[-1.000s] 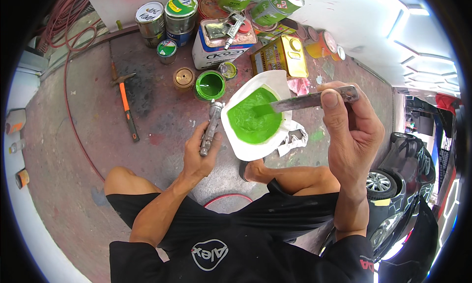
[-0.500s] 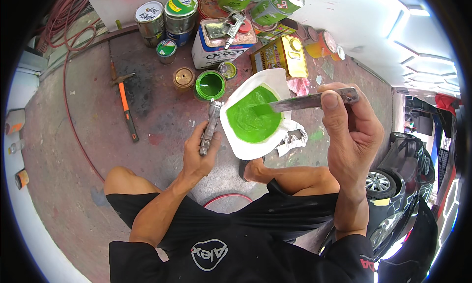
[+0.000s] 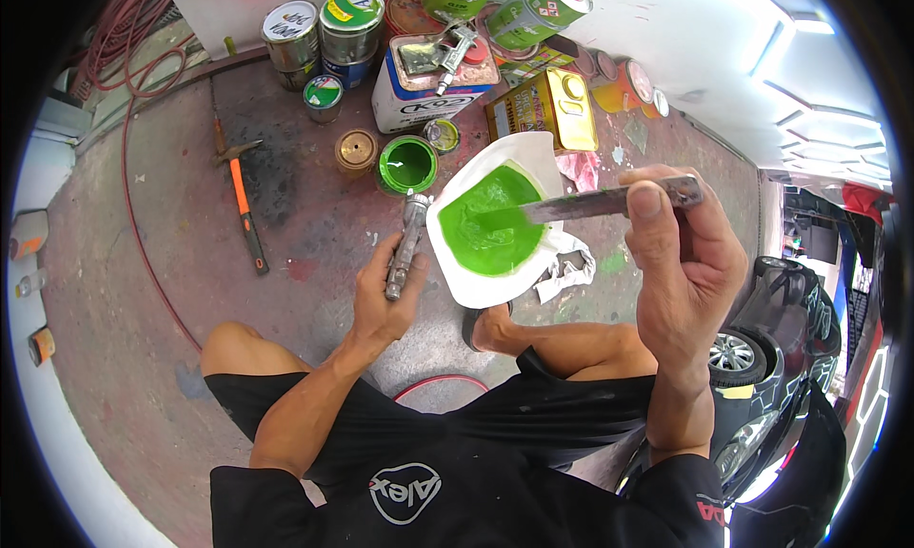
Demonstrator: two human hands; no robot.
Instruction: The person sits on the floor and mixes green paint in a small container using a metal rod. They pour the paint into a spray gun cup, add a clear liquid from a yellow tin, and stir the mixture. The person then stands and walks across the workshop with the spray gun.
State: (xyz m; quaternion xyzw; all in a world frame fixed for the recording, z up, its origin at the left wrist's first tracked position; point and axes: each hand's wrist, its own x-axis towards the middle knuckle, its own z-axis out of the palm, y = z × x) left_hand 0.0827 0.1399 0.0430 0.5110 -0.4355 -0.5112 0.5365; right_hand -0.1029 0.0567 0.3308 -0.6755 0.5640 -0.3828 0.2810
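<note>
My left hand [image 3: 381, 291] is closed around a metal spray gun [image 3: 409, 243], gripping its body below a wide white paper strainer [image 3: 457, 279]. Bright green paint [image 3: 476, 248] pools inside the strainer, which seems to sit over the gun; the join is hidden. My right hand [image 3: 681, 253] pinches a flat metal stirring stick [image 3: 600, 203] between thumb and fingers. The stick is nearly level, and its green-coated far end dips into the paint. Left of the strainer stands an open can of green paint [image 3: 407, 192].
A hammer [image 3: 242, 205] lies on the floor at left. Behind the paint stand a white-and-blue container [image 3: 405, 105] with a second spray gun [image 3: 455, 58] on top, a gold tin [image 3: 543, 110] and several cans. A red hose [image 3: 143, 234] runs at left; a dark car [image 3: 790, 329] stands at right.
My right hand has moved slightly down and right, and the stick has lowered a little with its end still in the paint. My left hand and the spray gun are nearly still.
</note>
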